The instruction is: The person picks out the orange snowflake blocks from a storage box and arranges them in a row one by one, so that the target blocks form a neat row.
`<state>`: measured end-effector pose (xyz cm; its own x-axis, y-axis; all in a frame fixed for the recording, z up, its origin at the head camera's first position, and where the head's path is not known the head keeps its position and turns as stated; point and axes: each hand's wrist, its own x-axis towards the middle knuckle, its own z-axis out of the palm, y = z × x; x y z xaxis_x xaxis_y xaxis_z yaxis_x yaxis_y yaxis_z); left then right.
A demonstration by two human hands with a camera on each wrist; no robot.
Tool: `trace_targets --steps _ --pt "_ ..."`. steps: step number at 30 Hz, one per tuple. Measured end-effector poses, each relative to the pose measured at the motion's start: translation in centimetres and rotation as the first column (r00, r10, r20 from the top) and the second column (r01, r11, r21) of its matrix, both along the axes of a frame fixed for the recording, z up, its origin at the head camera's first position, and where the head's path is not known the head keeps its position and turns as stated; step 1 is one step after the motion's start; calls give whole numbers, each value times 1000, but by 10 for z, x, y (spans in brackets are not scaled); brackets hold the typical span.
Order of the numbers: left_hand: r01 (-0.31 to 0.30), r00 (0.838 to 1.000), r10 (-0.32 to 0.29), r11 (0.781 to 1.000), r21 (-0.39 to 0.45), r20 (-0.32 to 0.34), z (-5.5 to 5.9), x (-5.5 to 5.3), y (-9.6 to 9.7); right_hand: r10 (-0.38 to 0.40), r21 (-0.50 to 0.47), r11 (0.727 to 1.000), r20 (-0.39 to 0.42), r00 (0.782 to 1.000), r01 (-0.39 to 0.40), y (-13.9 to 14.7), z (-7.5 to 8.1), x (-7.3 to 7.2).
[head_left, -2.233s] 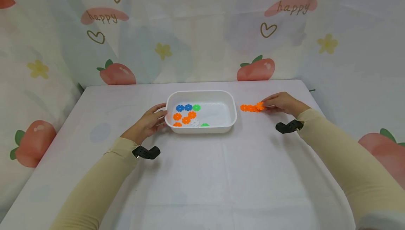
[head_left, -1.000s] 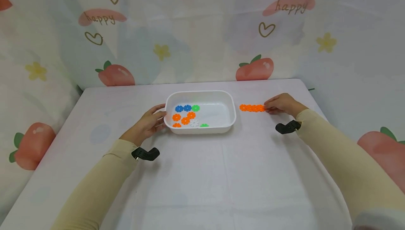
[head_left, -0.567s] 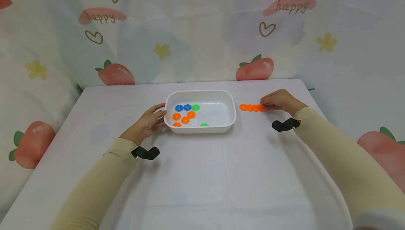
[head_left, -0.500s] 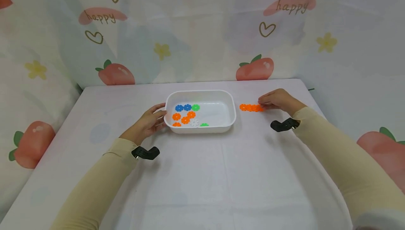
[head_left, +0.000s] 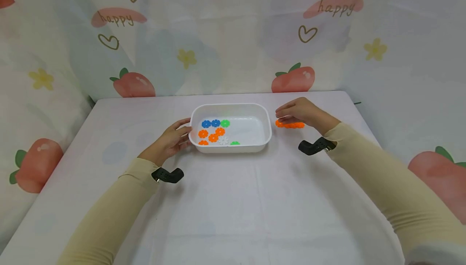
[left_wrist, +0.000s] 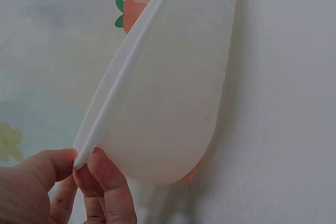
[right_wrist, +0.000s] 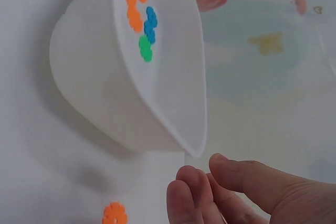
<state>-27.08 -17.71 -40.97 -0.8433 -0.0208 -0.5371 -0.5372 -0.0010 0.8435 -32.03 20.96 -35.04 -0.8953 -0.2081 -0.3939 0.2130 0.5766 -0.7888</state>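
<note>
My left hand (head_left: 169, 141) pinches the left rim of a white plastic basin (head_left: 233, 149); the left wrist view shows thumb and fingers on either side of that rim. Inside the basin lie flower-shaped plastic snowflake discs: blue ones (head_left: 206, 124), green ones (head_left: 225, 123), several orange ones (head_left: 213, 138) and a white one (head_left: 223, 140). Right of the basin, a row of orange discs (head_left: 295, 126) rests on the table, partly hidden by my right hand (head_left: 306, 113). That hand hovers above the row, fingers loosely bent around nothing, near the basin's edge in the right wrist view.
The table (head_left: 218, 208) has a white cloth over it. A curtain (head_left: 233, 46) printed with fruit, hearts and flowers hangs behind and at both sides. Black wrist straps (head_left: 168, 175) sit on both sleeves.
My right hand set an orange disc at the right end of the row, let go, then rose and moved left over the row towards the basin. My left hand stayed put.
</note>
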Motion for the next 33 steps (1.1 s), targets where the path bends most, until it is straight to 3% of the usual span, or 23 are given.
trace_targets --steps 10,17,33 --pt "0 1000 -1 1000 7 10 0 -1 0 40 -149 988 55 998 -31 -29 -3 11" --pt "-8 1000 8 1000 3 12 -1 -1 0 26 -220 975 83 996 -7 -40 -9 11" --pt "-12 1000 12 1000 17 9 -2 -1 -1 30 -186 982 135 990 -5 -88 -18 4"
